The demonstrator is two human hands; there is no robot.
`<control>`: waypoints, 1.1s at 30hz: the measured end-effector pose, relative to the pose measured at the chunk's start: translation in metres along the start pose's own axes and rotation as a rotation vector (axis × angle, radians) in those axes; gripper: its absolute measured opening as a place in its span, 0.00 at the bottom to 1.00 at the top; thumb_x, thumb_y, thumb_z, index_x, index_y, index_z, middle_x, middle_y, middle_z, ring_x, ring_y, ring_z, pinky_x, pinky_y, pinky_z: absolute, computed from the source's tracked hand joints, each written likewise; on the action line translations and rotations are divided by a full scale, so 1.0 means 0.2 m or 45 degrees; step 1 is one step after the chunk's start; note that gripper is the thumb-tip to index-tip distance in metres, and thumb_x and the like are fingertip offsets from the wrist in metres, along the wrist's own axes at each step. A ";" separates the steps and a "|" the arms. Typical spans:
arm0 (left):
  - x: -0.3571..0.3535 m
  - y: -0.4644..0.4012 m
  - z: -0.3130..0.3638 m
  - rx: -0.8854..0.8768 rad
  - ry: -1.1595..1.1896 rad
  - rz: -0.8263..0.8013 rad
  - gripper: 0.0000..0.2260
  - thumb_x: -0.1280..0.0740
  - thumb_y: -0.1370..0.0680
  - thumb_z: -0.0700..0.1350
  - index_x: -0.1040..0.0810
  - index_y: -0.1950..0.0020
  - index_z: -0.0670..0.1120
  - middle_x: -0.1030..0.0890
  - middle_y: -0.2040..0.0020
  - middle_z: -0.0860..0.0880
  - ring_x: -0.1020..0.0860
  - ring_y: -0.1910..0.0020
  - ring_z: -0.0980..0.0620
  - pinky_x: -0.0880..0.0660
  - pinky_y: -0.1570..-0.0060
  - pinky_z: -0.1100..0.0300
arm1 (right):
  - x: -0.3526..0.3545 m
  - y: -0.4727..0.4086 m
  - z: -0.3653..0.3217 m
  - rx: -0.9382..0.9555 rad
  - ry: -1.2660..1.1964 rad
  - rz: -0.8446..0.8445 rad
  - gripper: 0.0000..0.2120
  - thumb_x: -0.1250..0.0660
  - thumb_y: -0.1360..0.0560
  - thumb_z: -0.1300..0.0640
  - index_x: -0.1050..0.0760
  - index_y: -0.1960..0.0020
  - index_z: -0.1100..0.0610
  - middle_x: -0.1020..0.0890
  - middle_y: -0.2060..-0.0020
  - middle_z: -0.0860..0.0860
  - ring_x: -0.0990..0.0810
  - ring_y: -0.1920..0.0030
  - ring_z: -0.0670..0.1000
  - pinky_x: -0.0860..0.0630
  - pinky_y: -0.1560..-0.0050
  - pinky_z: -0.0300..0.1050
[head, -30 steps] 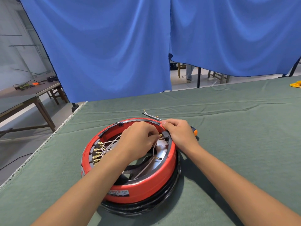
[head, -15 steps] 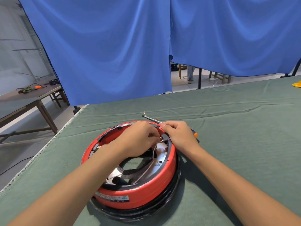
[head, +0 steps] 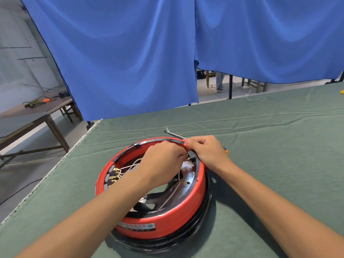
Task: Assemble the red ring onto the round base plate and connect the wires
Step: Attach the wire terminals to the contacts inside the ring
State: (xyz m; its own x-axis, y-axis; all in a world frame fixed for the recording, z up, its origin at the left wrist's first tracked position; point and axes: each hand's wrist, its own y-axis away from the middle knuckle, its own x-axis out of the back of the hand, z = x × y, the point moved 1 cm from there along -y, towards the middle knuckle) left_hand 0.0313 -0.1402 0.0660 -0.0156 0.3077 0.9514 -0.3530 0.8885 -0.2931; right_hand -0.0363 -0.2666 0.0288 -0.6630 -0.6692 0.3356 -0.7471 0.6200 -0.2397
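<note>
Fingers: both hands' pinched at a wire terminal, frame centre, inside red ring (head: 163, 225).
Risk: terminal might slip; my grip was cramped.

Looks like a workshop or assembly hall: long bench under green felt cloth (head: 279, 146), blue curtain (head: 130, 53) screening off the bay, plain wooden side table (head: 37, 112) strewn with cables, tiled floor and wooden chairs (head: 254, 84) beyond.
</note>
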 end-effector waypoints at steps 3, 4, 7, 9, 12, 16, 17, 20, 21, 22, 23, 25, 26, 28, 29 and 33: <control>0.00 0.01 0.01 0.045 0.073 0.062 0.08 0.37 0.25 0.45 0.18 0.59 0.47 0.17 0.60 0.50 0.22 0.58 0.47 0.27 0.60 0.53 | 0.06 -0.03 -0.03 -0.080 -0.021 -0.181 0.13 0.35 0.23 0.52 0.16 0.58 0.57 0.15 0.63 0.52 0.22 0.64 0.45 0.27 0.59 0.41; 0.01 0.00 0.00 0.073 0.192 0.063 0.08 0.36 0.27 0.45 0.17 0.60 0.47 0.17 0.62 0.50 0.22 0.60 0.48 0.26 0.59 0.52 | 0.09 -0.03 -0.05 -0.119 -0.049 -0.253 0.14 0.35 0.23 0.51 0.17 0.59 0.58 0.16 0.65 0.51 0.23 0.67 0.44 0.28 0.63 0.39; 0.05 -0.03 -0.01 0.125 0.419 0.028 0.11 0.38 0.31 0.48 0.17 0.62 0.47 0.18 0.66 0.50 0.21 0.64 0.49 0.24 0.60 0.51 | 0.13 -0.04 -0.07 -0.203 -0.091 -0.308 0.11 0.34 0.24 0.51 0.18 0.59 0.55 0.17 0.64 0.50 0.23 0.66 0.47 0.29 0.69 0.36; 0.07 -0.07 -0.04 0.160 0.412 0.103 0.12 0.40 0.33 0.49 0.17 0.62 0.48 0.18 0.66 0.50 0.21 0.62 0.49 0.24 0.60 0.52 | 0.12 -0.04 -0.07 -0.236 -0.096 -0.282 0.09 0.33 0.24 0.53 0.18 0.59 0.56 0.18 0.63 0.51 0.24 0.64 0.49 0.29 0.69 0.36; 0.04 -0.11 -0.09 0.176 0.174 0.178 0.08 0.38 0.26 0.46 0.19 0.55 0.50 0.20 0.57 0.53 0.26 0.52 0.51 0.27 0.56 0.55 | 0.09 -0.02 -0.08 -0.193 0.019 -0.332 0.07 0.28 0.28 0.54 0.16 0.56 0.58 0.16 0.61 0.55 0.23 0.62 0.47 0.26 0.58 0.43; -0.01 -0.15 -0.14 0.258 0.258 0.109 0.10 0.42 0.20 0.50 0.26 0.50 0.46 0.27 0.52 0.49 0.29 0.49 0.49 0.32 0.49 0.54 | 0.11 -0.03 -0.10 -0.156 0.100 -0.356 0.03 0.28 0.30 0.57 0.16 0.63 0.53 0.19 0.68 0.49 0.26 0.66 0.45 0.29 0.59 0.42; -0.01 -0.16 -0.14 0.283 0.288 0.107 0.11 0.44 0.20 0.51 0.27 0.53 0.47 0.27 0.53 0.49 0.28 0.51 0.48 0.32 0.51 0.53 | 0.12 -0.04 -0.10 -0.163 0.126 -0.359 0.04 0.28 0.30 0.57 0.17 0.64 0.52 0.21 0.71 0.47 0.27 0.67 0.44 0.30 0.61 0.40; 0.01 -0.23 -0.15 0.314 0.248 0.072 0.18 0.47 0.20 0.56 0.28 0.63 0.47 0.24 0.60 0.48 0.27 0.57 0.46 0.31 0.56 0.53 | 0.17 -0.08 -0.11 -0.196 0.174 -0.383 0.04 0.28 0.30 0.58 0.16 0.63 0.53 0.21 0.72 0.45 0.27 0.68 0.44 0.31 0.63 0.37; 0.02 -0.27 -0.15 0.339 0.289 0.054 0.21 0.47 0.20 0.57 0.26 0.64 0.45 0.22 0.62 0.48 0.25 0.58 0.45 0.29 0.56 0.52 | 0.18 -0.09 -0.10 -0.212 0.180 -0.392 0.03 0.28 0.30 0.59 0.16 0.61 0.55 0.20 0.70 0.47 0.25 0.67 0.45 0.29 0.62 0.38; 0.02 -0.32 -0.16 0.392 0.386 0.030 0.23 0.46 0.20 0.58 0.23 0.64 0.45 0.20 0.64 0.48 0.23 0.60 0.46 0.27 0.56 0.54 | 0.20 -0.10 -0.10 -0.228 0.178 -0.398 0.03 0.28 0.30 0.60 0.15 0.58 0.57 0.19 0.67 0.49 0.24 0.65 0.46 0.28 0.59 0.39; 0.03 -0.37 -0.18 0.462 0.514 -0.007 0.23 0.44 0.20 0.57 0.22 0.65 0.45 0.20 0.67 0.49 0.21 0.64 0.49 0.26 0.59 0.56 | 0.21 -0.11 -0.09 -0.246 0.169 -0.398 0.05 0.29 0.30 0.61 0.15 0.55 0.58 0.18 0.65 0.51 0.23 0.64 0.46 0.27 0.57 0.40; 0.01 -0.48 -0.24 0.573 0.646 -0.124 0.16 0.39 0.21 0.50 0.22 0.65 0.45 0.22 0.73 0.50 0.24 0.75 0.56 0.28 0.70 0.64 | 0.22 -0.13 -0.09 -0.273 0.154 -0.385 0.05 0.28 0.30 0.61 0.15 0.55 0.58 0.17 0.64 0.52 0.23 0.64 0.46 0.26 0.56 0.40; -0.01 -0.52 -0.27 0.598 0.609 -0.187 0.11 0.37 0.22 0.45 0.21 0.63 0.44 0.23 0.73 0.50 0.26 0.78 0.56 0.29 0.74 0.66 | 0.22 -0.13 -0.09 -0.275 0.151 -0.373 0.04 0.28 0.30 0.60 0.15 0.56 0.58 0.18 0.64 0.51 0.23 0.64 0.46 0.26 0.57 0.39; -0.08 -0.60 -0.32 0.606 0.420 -0.270 0.05 0.34 0.25 0.39 0.18 0.57 0.43 0.23 0.70 0.49 0.24 0.71 0.51 0.25 0.69 0.63 | 0.20 -0.14 -0.08 -0.270 0.152 -0.332 0.04 0.27 0.30 0.56 0.16 0.58 0.56 0.18 0.65 0.50 0.24 0.64 0.45 0.28 0.60 0.38; -0.11 -0.63 -0.32 0.597 0.325 -0.295 0.05 0.32 0.26 0.40 0.17 0.54 0.44 0.21 0.67 0.48 0.21 0.64 0.48 0.23 0.63 0.59 | 0.19 -0.15 -0.07 -0.263 0.160 -0.312 0.05 0.27 0.30 0.53 0.16 0.60 0.55 0.19 0.66 0.50 0.25 0.65 0.45 0.30 0.62 0.38; -0.25 -0.73 -0.31 0.586 0.077 -0.327 0.13 0.27 0.30 0.47 0.18 0.47 0.46 0.17 0.49 0.47 0.21 0.48 0.45 0.26 0.54 0.57 | 0.16 -0.17 -0.04 -0.279 0.176 -0.276 0.10 0.27 0.29 0.47 0.19 0.65 0.52 0.24 0.74 0.46 0.28 0.72 0.43 0.31 0.64 0.39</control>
State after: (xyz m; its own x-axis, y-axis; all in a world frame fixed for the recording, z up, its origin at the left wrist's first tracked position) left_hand 0.1428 -0.2644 0.0561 0.1742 0.1308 0.9760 -0.7126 0.7008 0.0333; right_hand -0.0328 -0.3061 0.0546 -0.4660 -0.7423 0.4815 -0.8318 0.5530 0.0475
